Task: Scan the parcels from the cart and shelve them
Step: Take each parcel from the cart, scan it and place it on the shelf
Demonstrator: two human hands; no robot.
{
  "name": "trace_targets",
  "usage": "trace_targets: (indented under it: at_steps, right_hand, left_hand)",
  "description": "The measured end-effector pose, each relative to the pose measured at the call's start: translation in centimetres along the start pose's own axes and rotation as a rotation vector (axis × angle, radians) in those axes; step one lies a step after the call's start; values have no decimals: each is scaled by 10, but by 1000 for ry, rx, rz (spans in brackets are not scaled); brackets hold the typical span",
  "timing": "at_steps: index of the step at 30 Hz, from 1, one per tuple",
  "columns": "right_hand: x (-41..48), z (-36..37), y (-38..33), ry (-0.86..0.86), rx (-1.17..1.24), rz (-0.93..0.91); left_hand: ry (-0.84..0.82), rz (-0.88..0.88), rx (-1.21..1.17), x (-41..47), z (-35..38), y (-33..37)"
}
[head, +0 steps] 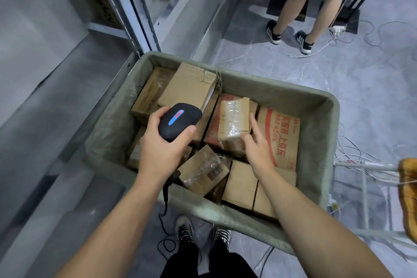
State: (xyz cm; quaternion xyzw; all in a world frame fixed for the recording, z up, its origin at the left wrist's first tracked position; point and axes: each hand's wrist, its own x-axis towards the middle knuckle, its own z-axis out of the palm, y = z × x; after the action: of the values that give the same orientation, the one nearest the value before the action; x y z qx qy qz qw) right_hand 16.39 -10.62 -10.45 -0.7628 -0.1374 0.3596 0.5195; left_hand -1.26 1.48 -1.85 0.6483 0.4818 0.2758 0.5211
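The left hand curls its fingers round the black scanner. The right hand pinches a small taped parcel in the cart.

Even, cool indoor light with soft shadows, wide-angle bending at the edges, and slight softness throughout.
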Motion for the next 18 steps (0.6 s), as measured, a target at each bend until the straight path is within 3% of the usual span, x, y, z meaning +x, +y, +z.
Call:
trace_targets:
  at_steps: [10, 14, 18]
  right_hand:
    - [18, 23, -18, 110, -505, -171]
    - [24, 38, -21, 111, -701, -110]
    - [23, 33, -21, 120, -647, -83]
  left_hand:
    - [9, -19, -23, 0, -6, -3]
    - [19, -31, -7, 2, -11, -8]
    - [24, -33, -7, 3, -13, -9]
